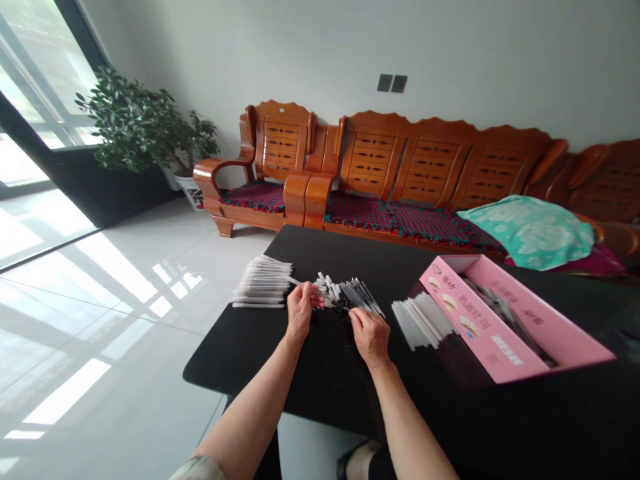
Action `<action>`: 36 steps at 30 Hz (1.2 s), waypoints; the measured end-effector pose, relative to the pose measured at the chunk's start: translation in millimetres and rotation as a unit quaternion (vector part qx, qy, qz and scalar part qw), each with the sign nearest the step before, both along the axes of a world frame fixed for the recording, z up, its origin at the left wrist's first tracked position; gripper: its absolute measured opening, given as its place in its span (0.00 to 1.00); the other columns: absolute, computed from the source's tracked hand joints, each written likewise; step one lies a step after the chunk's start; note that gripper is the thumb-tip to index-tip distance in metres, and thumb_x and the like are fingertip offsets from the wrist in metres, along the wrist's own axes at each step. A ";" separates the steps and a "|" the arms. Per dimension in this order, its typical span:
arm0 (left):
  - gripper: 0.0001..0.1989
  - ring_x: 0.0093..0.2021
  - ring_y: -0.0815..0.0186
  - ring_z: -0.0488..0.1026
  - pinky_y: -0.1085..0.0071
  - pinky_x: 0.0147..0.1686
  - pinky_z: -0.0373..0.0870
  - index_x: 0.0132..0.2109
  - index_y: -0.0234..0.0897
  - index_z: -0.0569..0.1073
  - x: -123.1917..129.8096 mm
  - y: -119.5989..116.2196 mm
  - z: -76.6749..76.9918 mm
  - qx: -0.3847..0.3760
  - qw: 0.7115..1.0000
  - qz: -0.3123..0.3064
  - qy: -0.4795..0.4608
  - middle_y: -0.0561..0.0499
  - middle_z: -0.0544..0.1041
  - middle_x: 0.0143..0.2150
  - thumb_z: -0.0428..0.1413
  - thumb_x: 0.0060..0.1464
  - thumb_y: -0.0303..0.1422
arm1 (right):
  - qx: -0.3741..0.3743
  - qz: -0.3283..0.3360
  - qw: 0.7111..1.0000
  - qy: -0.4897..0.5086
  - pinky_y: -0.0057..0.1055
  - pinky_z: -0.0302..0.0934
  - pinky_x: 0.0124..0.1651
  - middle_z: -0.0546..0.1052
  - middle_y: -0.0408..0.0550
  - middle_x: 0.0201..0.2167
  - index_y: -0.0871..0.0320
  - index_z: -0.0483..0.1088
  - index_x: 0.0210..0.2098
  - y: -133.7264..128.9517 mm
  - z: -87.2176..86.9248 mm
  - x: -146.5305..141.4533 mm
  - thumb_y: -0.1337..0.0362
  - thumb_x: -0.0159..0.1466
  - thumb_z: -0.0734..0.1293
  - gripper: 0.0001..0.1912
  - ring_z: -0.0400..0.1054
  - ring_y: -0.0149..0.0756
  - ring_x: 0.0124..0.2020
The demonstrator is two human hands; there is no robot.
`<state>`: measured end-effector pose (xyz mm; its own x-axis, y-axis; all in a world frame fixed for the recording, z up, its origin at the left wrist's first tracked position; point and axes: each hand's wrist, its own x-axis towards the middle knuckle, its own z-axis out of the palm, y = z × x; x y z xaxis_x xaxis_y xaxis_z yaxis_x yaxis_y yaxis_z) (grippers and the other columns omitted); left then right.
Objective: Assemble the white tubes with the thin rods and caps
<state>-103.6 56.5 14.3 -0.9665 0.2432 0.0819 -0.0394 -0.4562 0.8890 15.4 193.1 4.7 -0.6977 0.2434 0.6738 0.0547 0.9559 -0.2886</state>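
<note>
My left hand is closed on a slim white tube that points out to the left. My right hand pinches something too small to make out, just beside a heap of small black pieces. Short white pieces lie between and beyond the hands. Behind the right hand is a bundle of thin dark rods. Left of my left hand, many white sticks with dark ends lie side by side. A stack of translucent white tubes is to the right.
A pink open box holding dark items stands on the right of the black table. Beyond the table is a wooden sofa with a turquoise cloth. A potted plant stands by the glass door at left.
</note>
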 end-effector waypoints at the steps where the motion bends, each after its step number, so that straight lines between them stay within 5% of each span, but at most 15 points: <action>1: 0.23 0.21 0.68 0.73 0.73 0.23 0.71 0.36 0.32 0.72 -2.2 -2.0 0.7 0.009 0.999 0.044 -0.003 0.51 0.74 0.22 0.56 0.54 0.51 | -0.012 -0.031 0.999 0.005 0.28 0.55 0.38 0.79 0.49 0.29 0.58 0.75 0.34 5.3 -1.8 1.7 0.63 0.69 0.59 0.14 0.71 0.34 0.31; 5: 0.22 0.22 0.68 0.73 0.73 0.23 0.71 0.35 0.33 0.71 -7.0 -6.5 1.4 0.013 0.995 0.100 0.002 0.52 0.74 0.23 0.56 0.54 0.51 | -0.052 -0.181 0.982 -0.017 0.29 0.49 0.31 0.79 0.50 0.29 0.58 0.76 0.34 23.0 -8.4 7.5 0.63 0.68 0.61 0.13 0.69 0.34 0.27; 11: 0.22 0.23 0.68 0.72 0.73 0.23 0.70 0.35 0.32 0.73 -0.3 -2.7 2.8 0.002 1.000 -0.012 0.008 0.52 0.73 0.25 0.58 0.53 0.51 | -0.060 -0.244 0.966 -0.061 0.29 0.47 0.28 0.78 0.52 0.26 0.59 0.77 0.34 25.5 -7.4 7.9 0.62 0.67 0.62 0.13 0.66 0.34 0.23; 18: 0.21 0.21 0.72 0.66 0.75 0.21 0.63 0.37 0.30 0.78 18.9 0.8 10.7 -0.049 0.969 -0.230 0.081 0.49 0.73 0.26 0.57 0.55 0.47 | -0.049 0.032 0.997 0.058 0.39 0.63 0.47 0.77 0.55 0.37 0.62 0.69 0.53 -8.6 10.6 -0.1 0.60 0.68 0.59 0.18 0.71 0.42 0.39; 21: 0.18 0.21 0.75 0.62 0.76 0.21 0.58 0.31 0.30 0.78 19.7 0.6 11.0 -0.044 0.965 -0.232 0.110 0.49 0.72 0.27 0.60 0.54 0.44 | -0.093 0.117 0.988 0.036 0.39 0.66 0.46 0.77 0.55 0.39 0.60 0.63 0.61 -18.1 9.5 -3.7 0.63 0.69 0.58 0.22 0.71 0.41 0.40; 24: 0.17 0.20 0.77 0.58 0.77 0.21 0.53 0.38 0.31 0.79 12.7 -2.3 10.3 -0.020 0.977 -0.195 0.081 0.54 0.68 0.23 0.60 0.55 0.43 | -0.199 0.149 0.969 0.004 0.36 0.67 0.41 0.77 0.52 0.34 0.59 0.62 0.62 -17.4 6.1 -3.6 0.63 0.68 0.58 0.23 0.72 0.38 0.34; 30: 0.20 0.21 0.76 0.60 0.78 0.20 0.54 0.41 0.31 0.77 4.3 -7.2 10.6 0.014 0.983 -0.182 0.016 0.54 0.67 0.24 0.59 0.54 0.47 | -0.448 0.203 0.864 -0.110 0.26 0.60 0.23 0.75 0.44 0.24 0.60 0.74 0.42 -15.9 18.6 2.8 0.58 0.61 0.66 0.14 0.65 0.29 0.19; 36: 0.22 0.22 0.74 0.62 0.76 0.22 0.57 0.41 0.29 0.78 15.3 -5.9 15.7 -0.011 0.957 -0.288 0.024 0.52 0.69 0.24 0.60 0.53 0.47 | -0.612 0.310 0.701 -0.194 0.21 0.49 0.14 0.75 0.45 0.22 0.63 0.70 0.44 -15.7 29.8 7.5 0.48 0.65 0.59 0.24 0.60 0.25 0.13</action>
